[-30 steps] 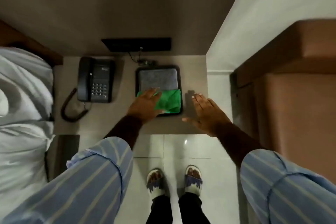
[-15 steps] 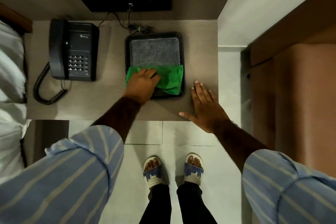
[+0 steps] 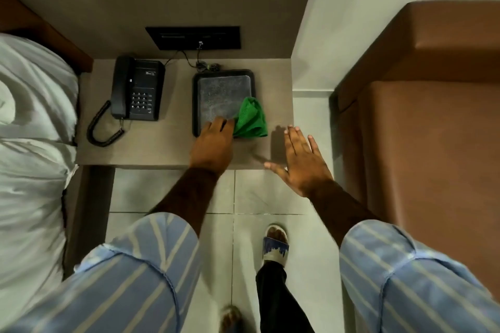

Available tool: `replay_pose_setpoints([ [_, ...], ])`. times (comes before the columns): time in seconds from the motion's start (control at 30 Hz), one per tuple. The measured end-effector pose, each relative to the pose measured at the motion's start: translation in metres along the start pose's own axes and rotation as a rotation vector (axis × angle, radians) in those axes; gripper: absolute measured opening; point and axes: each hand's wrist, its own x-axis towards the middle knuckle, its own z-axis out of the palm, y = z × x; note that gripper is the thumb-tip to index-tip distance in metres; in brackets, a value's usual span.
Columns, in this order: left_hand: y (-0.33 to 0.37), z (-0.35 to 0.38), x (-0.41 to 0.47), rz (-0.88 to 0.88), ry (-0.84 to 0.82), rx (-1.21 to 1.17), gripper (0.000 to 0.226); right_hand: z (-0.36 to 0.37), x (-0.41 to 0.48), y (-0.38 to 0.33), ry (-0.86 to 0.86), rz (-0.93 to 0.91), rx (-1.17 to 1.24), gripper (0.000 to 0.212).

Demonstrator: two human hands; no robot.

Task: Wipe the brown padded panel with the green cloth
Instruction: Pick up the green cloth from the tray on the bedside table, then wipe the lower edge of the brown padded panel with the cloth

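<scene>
On black tray (image 3: 195, 105), grey mat (image 3: 219, 97), green cloth (image 3: 250, 119) bunched, left hand (image 3: 212, 143) gripping it

Dim, greenish indoor light — soft shadow cast on the bench (image 3: 173, 149) ahead of the right hand (image 3: 300, 162). Motion blur at the lower foot (image 3: 230, 317) and bedding (image 3: 29, 170) — wide-angle bending toward the edges.

Telephone (image 3: 136, 89) left of tray (image 3: 195, 105) (cloth (image 3: 250, 119) on it).

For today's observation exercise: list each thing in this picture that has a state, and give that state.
Green cloth: bunched, gripped, overhanging the tray's right edge.
Left hand: closed on cloth.
Right hand: open, empty, fingers spread.
Black tray: flat on table, grey mat inside.
Telephone: handset on cradle.
Brown padded panel: untouched.
</scene>
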Motion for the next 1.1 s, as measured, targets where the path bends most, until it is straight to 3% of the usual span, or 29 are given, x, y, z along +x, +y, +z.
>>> replay_pose_setpoints([
  [0.37,0.055,0.032,-0.148,0.040,-0.062,-0.120,0.039,0.076,-0.171,0.014,0.075,0.089,-0.073,0.106],
  [0.57,0.101,0.101,-0.221,0.020,-0.150,-0.276,0.028,0.168,-0.248,0.084,0.019,0.279,-0.034,0.098],
  [0.67,0.127,0.153,-0.253,-0.024,-0.204,-0.364,0.023,0.217,-0.279,0.124,-0.012,0.371,0.016,0.112],
  [0.77,0.152,0.220,-0.277,-0.112,-0.231,-0.444,0.023,0.259,-0.292,0.172,0.073,0.391,-0.044,0.135],
  [0.93,0.195,0.330,-0.303,-0.278,-0.278,-0.575,0.020,0.314,-0.290,0.230,0.296,0.306,-0.286,0.091],
  [1.1,0.249,0.418,-0.298,-0.369,-0.353,-0.727,0.023,0.345,-0.280,0.249,0.558,0.271,-0.324,0.081],
])
